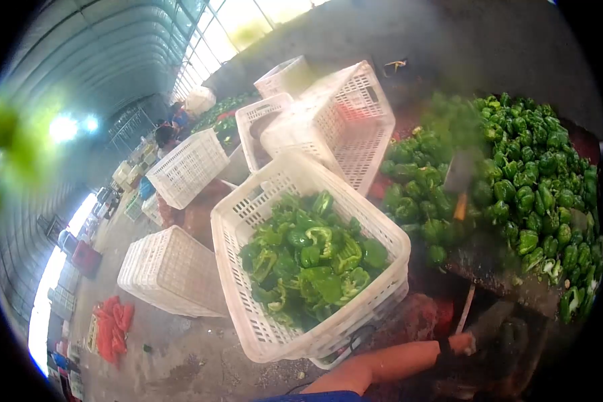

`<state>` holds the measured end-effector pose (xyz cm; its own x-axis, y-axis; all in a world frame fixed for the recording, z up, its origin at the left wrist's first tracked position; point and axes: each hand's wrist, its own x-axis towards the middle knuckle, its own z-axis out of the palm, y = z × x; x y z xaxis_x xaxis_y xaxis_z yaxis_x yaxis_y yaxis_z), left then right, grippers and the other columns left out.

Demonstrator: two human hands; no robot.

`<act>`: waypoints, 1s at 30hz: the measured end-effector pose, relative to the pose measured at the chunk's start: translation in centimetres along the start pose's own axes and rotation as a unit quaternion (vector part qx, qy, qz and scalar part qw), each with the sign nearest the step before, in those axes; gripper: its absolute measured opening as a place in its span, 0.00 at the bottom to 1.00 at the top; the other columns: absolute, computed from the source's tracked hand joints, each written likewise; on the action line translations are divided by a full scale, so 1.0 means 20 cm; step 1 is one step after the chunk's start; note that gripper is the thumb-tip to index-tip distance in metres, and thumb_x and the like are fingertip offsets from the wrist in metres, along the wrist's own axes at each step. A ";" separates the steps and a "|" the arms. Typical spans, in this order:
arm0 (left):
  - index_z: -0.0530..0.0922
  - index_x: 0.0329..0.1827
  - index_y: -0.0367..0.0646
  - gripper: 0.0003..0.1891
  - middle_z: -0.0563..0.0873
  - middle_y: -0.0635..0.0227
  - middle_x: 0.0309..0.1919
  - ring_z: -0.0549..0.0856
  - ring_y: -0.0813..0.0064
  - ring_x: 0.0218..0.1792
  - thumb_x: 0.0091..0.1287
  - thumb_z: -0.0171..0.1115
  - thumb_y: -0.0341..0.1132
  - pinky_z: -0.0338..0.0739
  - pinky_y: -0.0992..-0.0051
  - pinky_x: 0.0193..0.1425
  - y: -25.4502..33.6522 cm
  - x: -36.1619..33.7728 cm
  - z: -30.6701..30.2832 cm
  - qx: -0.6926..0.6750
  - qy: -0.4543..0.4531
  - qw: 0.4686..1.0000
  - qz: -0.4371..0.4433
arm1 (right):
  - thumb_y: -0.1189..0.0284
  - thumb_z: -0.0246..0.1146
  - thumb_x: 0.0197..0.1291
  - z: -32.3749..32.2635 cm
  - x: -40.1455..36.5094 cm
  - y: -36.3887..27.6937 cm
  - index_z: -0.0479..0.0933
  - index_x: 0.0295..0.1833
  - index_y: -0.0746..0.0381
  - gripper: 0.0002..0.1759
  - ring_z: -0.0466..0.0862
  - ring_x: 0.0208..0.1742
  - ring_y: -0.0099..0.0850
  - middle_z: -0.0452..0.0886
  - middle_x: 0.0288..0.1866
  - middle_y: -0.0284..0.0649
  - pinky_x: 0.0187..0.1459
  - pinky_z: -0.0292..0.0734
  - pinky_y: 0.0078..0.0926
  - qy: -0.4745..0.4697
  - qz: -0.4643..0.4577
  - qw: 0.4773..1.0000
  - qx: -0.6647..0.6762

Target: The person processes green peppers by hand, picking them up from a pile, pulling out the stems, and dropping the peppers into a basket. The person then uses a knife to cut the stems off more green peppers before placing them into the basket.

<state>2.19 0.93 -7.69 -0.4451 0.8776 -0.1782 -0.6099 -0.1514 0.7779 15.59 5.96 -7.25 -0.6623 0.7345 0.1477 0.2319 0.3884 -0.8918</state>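
Note:
My left hand [463, 343] is at the lower right, with a dark band on its wrist. It is beside the lower end of a thin pale stick [467, 308]; its fingers are too blurred to show whether they hold anything. My right hand is not in view. A white crate [232, 295] in the centre holds cut green peppers [308, 258]. Right of it, a blade with an orange-brown handle [460, 206] stands among blurred green peppers, above a dark board [509, 278]. A large heap of green peppers [529, 181] spreads at the right.
A tipped white crate [365, 134] lies behind the central one. Stacked crates [171, 271] stand on the left, near red net bags [112, 328] on the floor. Another white crate [189, 167] is farther back. A person [165, 136] is partly visible in the distance.

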 end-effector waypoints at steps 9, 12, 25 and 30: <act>0.58 0.79 0.45 0.32 0.62 0.62 0.76 0.64 0.65 0.75 0.79 0.49 0.52 0.63 0.63 0.77 -0.11 0.09 -0.15 0.102 -0.151 0.970 -0.164 | 0.68 0.60 0.70 0.01 0.03 -0.10 0.79 0.49 0.64 0.11 0.80 0.41 0.38 0.81 0.42 0.43 0.41 0.78 0.42 0.012 -0.053 0.995 -0.087; 0.57 0.79 0.45 0.32 0.61 0.62 0.76 0.64 0.64 0.76 0.79 0.49 0.53 0.62 0.62 0.77 -0.08 0.08 -0.12 0.133 -0.160 0.968 -0.142 | 0.67 0.60 0.70 -0.01 0.04 -0.14 0.78 0.50 0.64 0.11 0.80 0.41 0.38 0.81 0.42 0.43 0.42 0.78 0.42 0.019 -0.069 0.991 -0.112; 0.53 0.81 0.47 0.36 0.57 0.59 0.79 0.60 0.59 0.77 0.78 0.48 0.57 0.60 0.59 0.79 0.06 -0.01 -0.05 0.247 -0.171 0.950 -0.087 | 0.65 0.61 0.69 -0.02 0.03 -0.29 0.78 0.51 0.64 0.14 0.81 0.42 0.39 0.81 0.43 0.44 0.42 0.78 0.43 0.026 -0.099 0.977 -0.186; 0.52 0.81 0.47 0.37 0.55 0.58 0.80 0.59 0.58 0.78 0.77 0.48 0.58 0.59 0.58 0.79 0.08 -0.05 -0.03 0.282 -0.175 0.941 -0.069 | 0.64 0.61 0.69 -0.05 0.01 -0.35 0.78 0.52 0.64 0.14 0.81 0.42 0.39 0.81 0.43 0.44 0.43 0.78 0.43 0.032 -0.107 0.975 -0.193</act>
<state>1.25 -0.37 -6.56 -0.0829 0.9823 -0.1683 -0.1575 0.1538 0.9755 14.46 3.94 -0.62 -0.6818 0.6426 0.3496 0.3524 0.7073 -0.6129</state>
